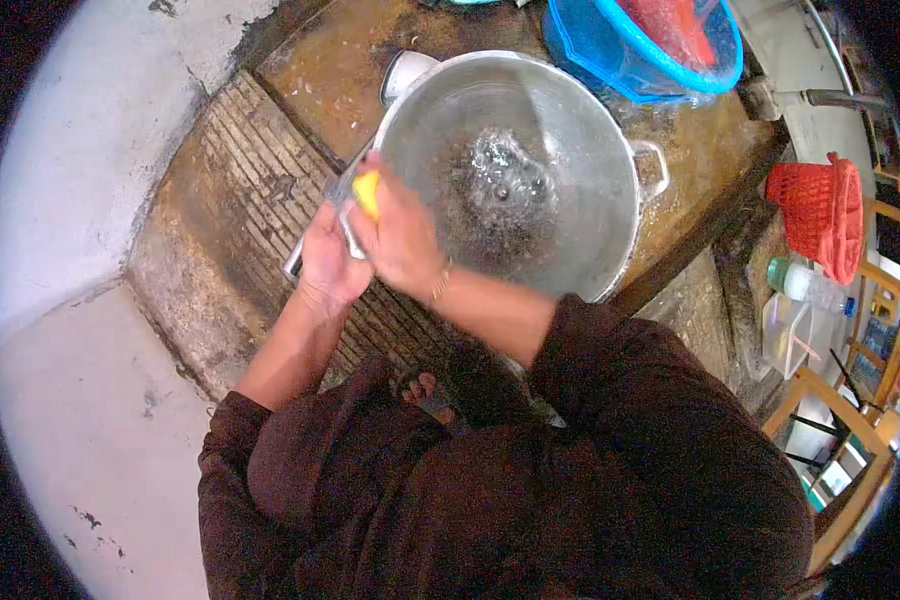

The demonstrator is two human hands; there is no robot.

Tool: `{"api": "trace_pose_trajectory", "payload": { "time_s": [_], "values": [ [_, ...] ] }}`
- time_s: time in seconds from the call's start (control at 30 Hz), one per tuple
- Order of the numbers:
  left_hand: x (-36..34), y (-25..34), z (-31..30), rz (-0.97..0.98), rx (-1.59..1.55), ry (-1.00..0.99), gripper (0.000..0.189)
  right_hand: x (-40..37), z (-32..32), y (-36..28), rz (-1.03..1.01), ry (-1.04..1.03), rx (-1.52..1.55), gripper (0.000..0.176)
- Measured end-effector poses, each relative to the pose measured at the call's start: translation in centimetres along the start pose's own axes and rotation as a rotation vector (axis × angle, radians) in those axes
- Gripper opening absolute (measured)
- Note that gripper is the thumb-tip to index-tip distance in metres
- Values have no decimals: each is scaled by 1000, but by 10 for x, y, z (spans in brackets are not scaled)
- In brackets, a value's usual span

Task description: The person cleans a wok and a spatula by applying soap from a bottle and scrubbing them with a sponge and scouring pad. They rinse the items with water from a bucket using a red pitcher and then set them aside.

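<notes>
My left hand (332, 262) is closed around a metal utensil (294, 262) whose straight silvery handle sticks out on the left. Its other end is mostly covered by my fingers and blurred, so its exact kind does not show. Pressed against the utensil is a yellow sponge (367, 193), gripped in my right hand (402, 235), which is smeared by motion. Both hands are at the left rim of a large metal pot (590, 235). Bubbly water (510, 170) lies in the bottom of the pot.
A blue basin (650, 88) with something red in it stands beyond the pot. At the right are a red basket (815, 215), a plastic bottle (810, 285) and a clear container (787, 330). Ridged wet concrete (260, 165) runs along the left, beside a white wall (100, 130).
</notes>
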State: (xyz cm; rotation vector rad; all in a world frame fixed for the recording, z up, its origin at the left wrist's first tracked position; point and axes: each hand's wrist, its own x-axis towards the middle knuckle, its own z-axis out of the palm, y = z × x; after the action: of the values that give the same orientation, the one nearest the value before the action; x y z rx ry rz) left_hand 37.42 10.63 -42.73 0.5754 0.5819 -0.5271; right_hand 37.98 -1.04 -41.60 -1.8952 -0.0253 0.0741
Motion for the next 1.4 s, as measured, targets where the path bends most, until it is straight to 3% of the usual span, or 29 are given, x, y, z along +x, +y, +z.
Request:
{"api": "trace_pose_trajectory", "payload": {
  "time_s": [0.03,0.07,0.17,0.2,0.3,0.33,0.43,0.57,0.6,0.7,0.73,0.83,0.87,0.97,1.0,1.1,1.13,1.23,1.3,1.33,1.4],
  "values": [
    [8,-1,-18,2,-10,-89,40,15,-4,1,104,4,8,49],
    [17,-1,-40,-76,-247,-334,41,24,-7,-1,202,7,15,50],
    [-12,-1,9,64,41,87,40,-16,-6,-25,92,-186,11,51],
    [-7,1,-8,16,-83,-257,42,-25,0,-16,-219,-44,-129,56],
    [-2,-10,4,27,-50,31,42,3,5,16,-150,64,-135,60],
    [4,-8,3,60,-37,5,45,17,1,12,-29,88,-74,62],
    [1,0,7,-27,-14,50,45,4,0,-11,40,-63,-101,64],
    [24,-3,-27,-55,-61,-163,45,-15,-3,1,-282,5,-208,70],
    [14,-7,4,37,23,-14,45,-1,-2,11,-225,81,-212,69],
    [25,-1,10,63,-126,-62,38,42,-11,12,44,59,-209,61],
    [11,1,36,-14,-18,-14,36,30,-9,-4,33,101,17,50],
    [12,-2,24,73,17,-158,34,-6,-14,-14,-290,28,-210,41],
    [14,-5,24,48,56,-82,35,-2,-16,-13,-291,108,-226,37],
    [39,-7,0,47,-88,-160,42,38,-22,27,-214,293,-381,35],
    [30,-7,22,97,65,-90,41,48,-23,24,-95,328,-335,32],
    [21,-5,44,110,162,19,41,30,-34,-12,-243,-6,-325,28],
    [26,-9,30,188,144,49,35,28,-38,-12,-362,8,-325,28],
    [34,-20,16,342,796,261,29,75,-52,54,-317,91,-572,30],
    [23,-17,46,352,697,314,23,101,-78,60,-245,314,-686,30],
    [23,-11,49,322,703,310,21,110,-83,57,-238,385,-686,20],
    [25,-5,59,268,713,360,14,100,-71,42,-398,125,-680,24]
  ]
}}
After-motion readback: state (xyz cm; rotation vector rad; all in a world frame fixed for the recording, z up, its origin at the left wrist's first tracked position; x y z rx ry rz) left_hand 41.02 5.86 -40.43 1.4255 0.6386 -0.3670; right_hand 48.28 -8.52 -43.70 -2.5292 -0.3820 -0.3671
